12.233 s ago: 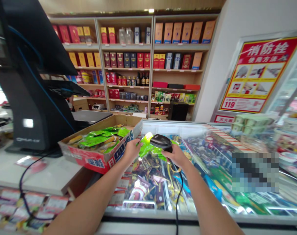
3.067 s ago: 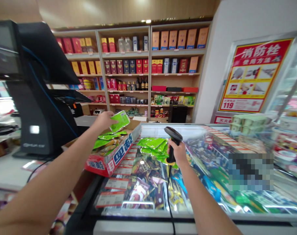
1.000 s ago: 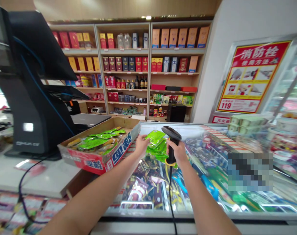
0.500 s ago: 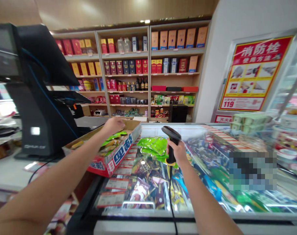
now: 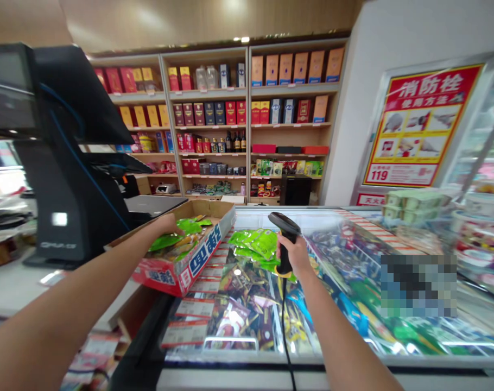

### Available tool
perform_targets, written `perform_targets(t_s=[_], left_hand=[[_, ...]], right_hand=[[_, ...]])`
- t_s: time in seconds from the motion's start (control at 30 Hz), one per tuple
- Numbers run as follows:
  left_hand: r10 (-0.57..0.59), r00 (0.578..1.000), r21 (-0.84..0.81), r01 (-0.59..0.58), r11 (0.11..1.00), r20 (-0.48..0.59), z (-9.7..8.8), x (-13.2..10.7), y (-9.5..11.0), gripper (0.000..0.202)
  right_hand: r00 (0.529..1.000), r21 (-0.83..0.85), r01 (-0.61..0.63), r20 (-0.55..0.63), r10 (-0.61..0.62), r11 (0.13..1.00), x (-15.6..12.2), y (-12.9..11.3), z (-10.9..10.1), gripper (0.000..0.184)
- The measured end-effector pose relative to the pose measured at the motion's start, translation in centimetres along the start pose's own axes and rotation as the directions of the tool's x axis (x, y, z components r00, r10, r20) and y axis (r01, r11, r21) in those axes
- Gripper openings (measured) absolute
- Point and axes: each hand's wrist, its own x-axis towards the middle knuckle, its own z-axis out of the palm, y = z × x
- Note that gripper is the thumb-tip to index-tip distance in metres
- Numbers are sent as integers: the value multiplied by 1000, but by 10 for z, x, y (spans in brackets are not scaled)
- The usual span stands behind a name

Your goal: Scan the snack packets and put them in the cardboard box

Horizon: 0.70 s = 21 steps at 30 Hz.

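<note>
My right hand (image 5: 295, 251) is closed round the handle of a black barcode scanner (image 5: 285, 222), held upright above the glass lid of a freezer. Its cable (image 5: 285, 331) runs down toward me. Beside it, a pile of green packets (image 5: 253, 244) lies on the glass. Over the far left side of an open cardboard box (image 5: 198, 260), my left hand (image 5: 165, 225) reaches down among packets. Its fingers are hidden from me, so any grip there is unclear. Green packets (image 5: 190, 225) show inside the box, right beside that hand.
A black checkout terminal (image 5: 68, 163) stands at the left. Frozen goods in wrappers (image 5: 247, 304) show through the freezer glass. Egg cartons (image 5: 410, 203) and tubs (image 5: 477, 222) stand at the right. Shelves of boxed goods (image 5: 226, 111) line the back wall.
My left hand has moved left and lower over the box. More green packets show in the box beside it. My right hand and the scanner have barely moved.
</note>
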Motion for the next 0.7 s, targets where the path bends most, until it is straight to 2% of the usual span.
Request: perform_targets(t_s=[0.07,0.13,0.23,0.33,0.4,0.5,0.6,0.7], left_hand=[[-37,997,160,26,987,67,-1,0,5,40],[-41,995,182,24,983,95,-3,-4,15,33],[-11,997,27,9,1000,71,-6,-16,38,21],[21,1000,-256,-22,966,-8,-5,-38,69,22],[-19,1000,-511,7,859,-17,4,-57,91,26],[-72,997,-785,73,616,35,30,-89,117,32],[-63,987,-894,160,418,147,70,-117,128,36],[-70,975,-926,224,304,212,110,-135,120,40]], right_hand=[[1000,-12,-2,2,2,1000,0,0,0,26],[1000,-17,-5,5,5,1000,-1,-1,1,26],[1000,-6,-6,18,6,1000,-1,-2,1,25],[1000,-4,-16,25,16,1000,-1,-2,1,24],[1000,-7,-23,17,23,1000,-1,-2,1,24],[999,0,-30,12,30,1000,0,-1,0,25],[999,6,-31,27,31,999,-1,-1,0,25],[997,-22,-30,64,32,999,-3,-3,-1,24]])
